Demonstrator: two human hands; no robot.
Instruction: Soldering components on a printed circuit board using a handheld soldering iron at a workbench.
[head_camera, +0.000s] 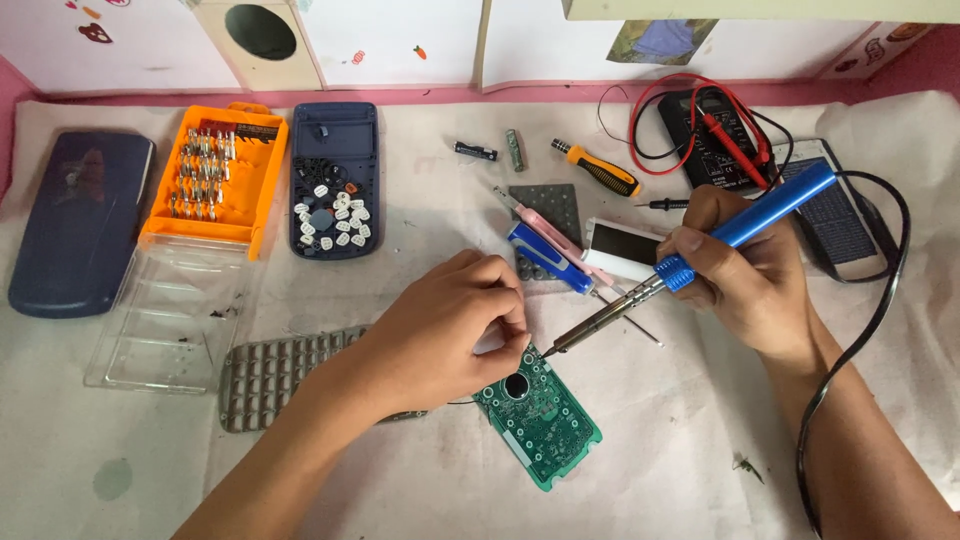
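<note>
A green circuit board (545, 420) lies on the white cloth near the front centre. My left hand (450, 320) is pinched closed at the board's upper edge, fingertips on something small I cannot make out. My right hand (745, 270) grips a blue-handled soldering iron (690, 260) like a pen. Its metal tip touches the board's top corner right beside my left fingertips. The iron's black cord (880, 300) loops around my right forearm.
A grey rubber keypad mat (270, 375) lies left of the board. Behind are an orange bit case (215, 175), its clear lid (170, 320), a dark blue calculator shell holding loose keys (333, 180), a dark blue cover (75, 220), screwdrivers (595, 167), a multimeter with red leads (710, 135).
</note>
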